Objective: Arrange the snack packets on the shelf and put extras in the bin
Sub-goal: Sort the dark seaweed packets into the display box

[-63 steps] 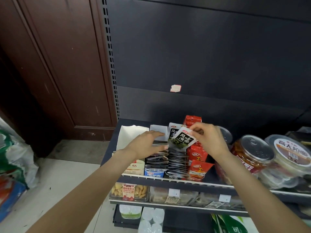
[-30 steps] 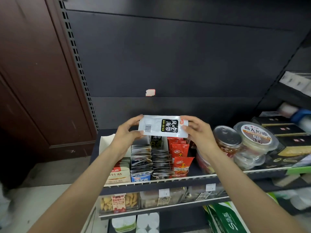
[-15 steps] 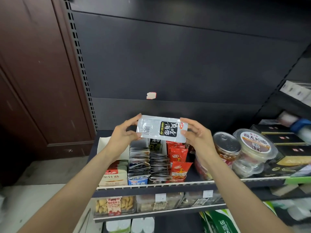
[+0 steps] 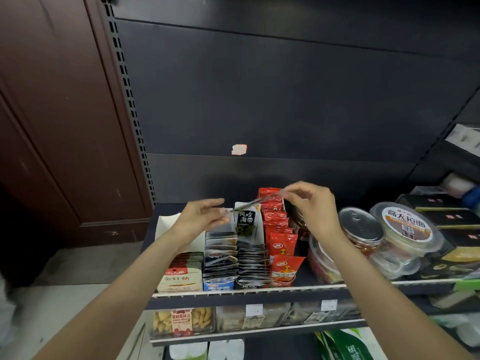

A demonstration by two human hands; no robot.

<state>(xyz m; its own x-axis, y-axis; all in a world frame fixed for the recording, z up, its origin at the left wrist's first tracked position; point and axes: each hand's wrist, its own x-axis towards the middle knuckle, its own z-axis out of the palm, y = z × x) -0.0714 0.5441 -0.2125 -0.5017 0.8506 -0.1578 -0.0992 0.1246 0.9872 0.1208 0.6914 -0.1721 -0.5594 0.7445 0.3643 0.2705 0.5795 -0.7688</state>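
The right hand (image 4: 309, 203) pinches a kelp snack packet (image 4: 255, 201) by one end, edge-on above the back of the black-and-white kelp row (image 4: 250, 245). The left hand (image 4: 201, 216) hangs released beside it, fingers loose, holding nothing. I'd turn the packet upright, label forward, and slide it straight down behind the standing one. Room is tight: red packets (image 4: 279, 229) crowd the right, another row (image 4: 220, 250) the left; only the shelf (image 4: 363, 283) back stays free.
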